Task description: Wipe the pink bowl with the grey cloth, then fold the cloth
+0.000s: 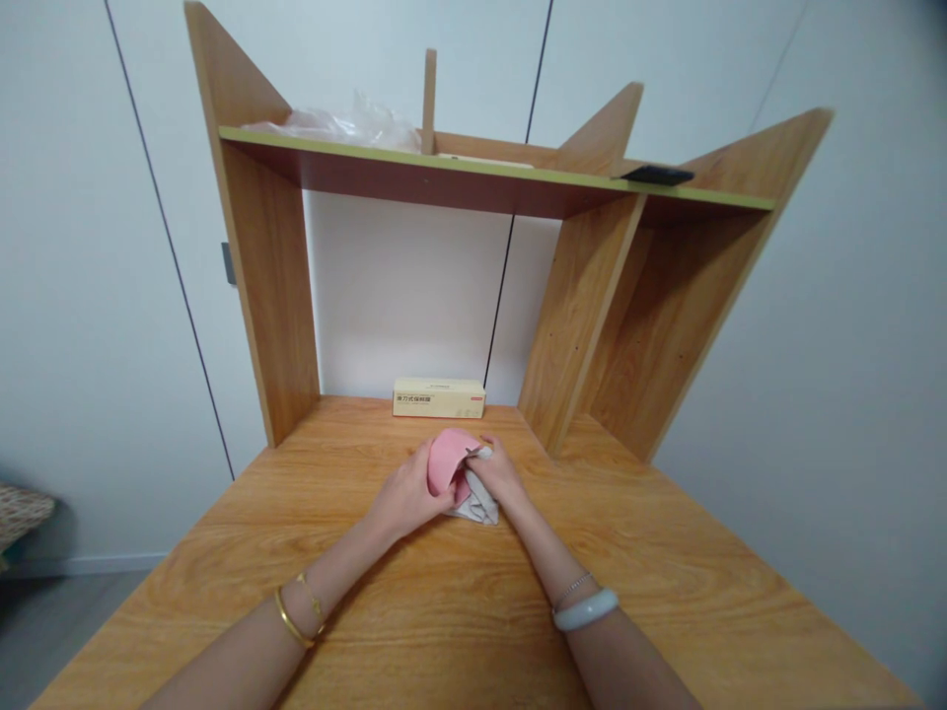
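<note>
Above the middle of the table, my left hand point(409, 493) is wrapped round a pink bowl point(449, 457), which is tilted with its opening toward the right. A light grey cloth point(479, 503) hangs from that opening, and its lower end reaches down near the tabletop. My right hand point(497, 473) is closed on the cloth at the bowl's rim, with some fingertips hidden by the cloth and the bowl. Between the two hands, a small dark spot shows at the rim; I cannot make out what it is.
Behind my hands a long cream box point(439, 398) with printed lettering stands on the wooden table point(459, 631). A wooden shelf unit point(277, 296) rises at the back. Its upper board carries a clear plastic bag point(347, 125) and a dark flat object point(658, 175).
</note>
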{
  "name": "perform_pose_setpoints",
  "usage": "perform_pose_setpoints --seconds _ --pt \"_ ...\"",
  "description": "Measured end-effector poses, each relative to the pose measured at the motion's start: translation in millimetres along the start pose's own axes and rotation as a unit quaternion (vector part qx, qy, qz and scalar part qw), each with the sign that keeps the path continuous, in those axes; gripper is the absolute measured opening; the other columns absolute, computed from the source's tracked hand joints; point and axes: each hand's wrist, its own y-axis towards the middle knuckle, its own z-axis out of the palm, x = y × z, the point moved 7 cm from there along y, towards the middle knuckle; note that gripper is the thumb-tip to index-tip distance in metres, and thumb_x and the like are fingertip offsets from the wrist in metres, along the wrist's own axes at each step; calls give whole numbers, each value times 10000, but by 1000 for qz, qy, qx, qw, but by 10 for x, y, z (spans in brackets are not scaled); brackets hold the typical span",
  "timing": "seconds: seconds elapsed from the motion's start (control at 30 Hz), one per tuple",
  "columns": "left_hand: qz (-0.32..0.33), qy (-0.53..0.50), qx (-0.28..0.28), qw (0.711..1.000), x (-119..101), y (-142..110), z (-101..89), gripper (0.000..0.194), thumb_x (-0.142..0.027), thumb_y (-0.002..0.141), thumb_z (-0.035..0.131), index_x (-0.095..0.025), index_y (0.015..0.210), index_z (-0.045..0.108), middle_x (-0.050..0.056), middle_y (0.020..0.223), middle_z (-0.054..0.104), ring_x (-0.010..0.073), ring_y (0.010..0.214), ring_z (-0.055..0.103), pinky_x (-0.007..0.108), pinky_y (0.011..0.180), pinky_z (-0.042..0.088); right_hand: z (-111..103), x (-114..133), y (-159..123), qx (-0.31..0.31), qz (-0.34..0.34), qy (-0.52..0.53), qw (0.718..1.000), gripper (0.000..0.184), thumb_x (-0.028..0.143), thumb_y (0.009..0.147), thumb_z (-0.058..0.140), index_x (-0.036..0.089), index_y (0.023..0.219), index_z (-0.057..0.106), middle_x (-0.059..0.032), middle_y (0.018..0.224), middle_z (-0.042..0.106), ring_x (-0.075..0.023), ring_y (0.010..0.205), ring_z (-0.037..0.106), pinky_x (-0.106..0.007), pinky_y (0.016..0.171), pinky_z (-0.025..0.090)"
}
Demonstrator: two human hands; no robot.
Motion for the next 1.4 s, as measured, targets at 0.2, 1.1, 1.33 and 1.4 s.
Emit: perform_pose_setpoints --seconds 0.2,1.1,1.33,1.4 --pt "-15 89 12 996 57 8 -4 678 -339 667 587 -181 1279 344 115 1090 601 300 912 595 356 739 441 -200 264 -188 -49 -23 -213 976 599 384 768 486 195 1310 315 -71 777 669 -231 757 624 -292 649 389" --pt "59 -188 -24 980 227 24 57 711 -402 744 580 -129 1287 211 148 1247 451 212 1120 461 322 914 389 -97 287 -191 -22 -85 100 991 517 195 779 371 187 1291 298 -49 951 651 -175 800 605 -234 649 425" --pt "3 -112 -47 993 226 1 -25 567 -367 701 593 -140 1170 370 98 1034 587 220 902 579 305 749 465 -38 247 -159 -23 -18 91 995 620 219 730 472 133 1309 267 -78 913 651 -179 757 611 -235 619 429" --pt "-14 -46 -33 998 218 -3 -36 627 -386 690 596 -152 1220 358 103 1039 600 249 923 584 322 759 457 -84 238 -168 -29 -8 -3 1000 678 265 728 513 130 1332 238 -76 837 659 -202 729 616 -248 599 415"
